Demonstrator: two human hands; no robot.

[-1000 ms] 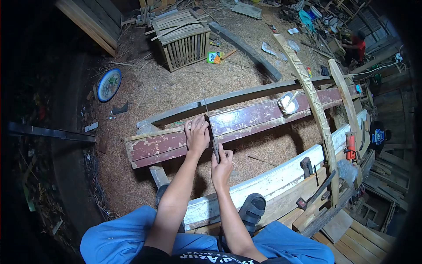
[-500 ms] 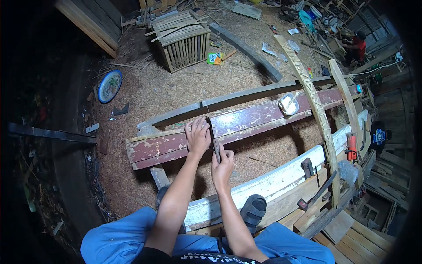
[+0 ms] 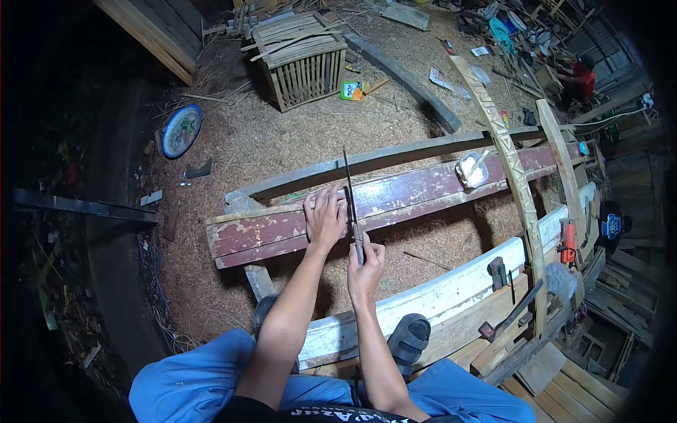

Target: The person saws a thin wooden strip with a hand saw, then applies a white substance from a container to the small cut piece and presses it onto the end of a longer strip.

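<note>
My right hand point(image 3: 365, 269) is closed around the handle end of a long, narrow dark tool point(image 3: 351, 185), perhaps a file or thin blade; its kind is unclear. The tool points away from me, crosses the worn red-brown board point(image 3: 271, 235) and reaches past its far edge. Just left of it, my left hand point(image 3: 326, 215) presses down on the board, fingers bent and close together. A dark, thin piece point(image 3: 348, 199) shows along that hand's right side, beside the tool. Most of this piece is hidden under the fingers.
On the board stands a white tub point(image 3: 471, 171). A notched wooden strip point(image 3: 509, 158) crosses it at right. Nearer me lie a white-painted beam point(image 3: 451, 276) and a hammer point(image 3: 509, 316). A slatted crate point(image 3: 308, 74) stands beyond. Another person in red point(image 3: 584, 77) is far right.
My right hand and the long tool have shifted slightly right, and the tool's tip now reaches farther beyond the board. My left hand stays at the same place on the board. The view has shifted slightly.
</note>
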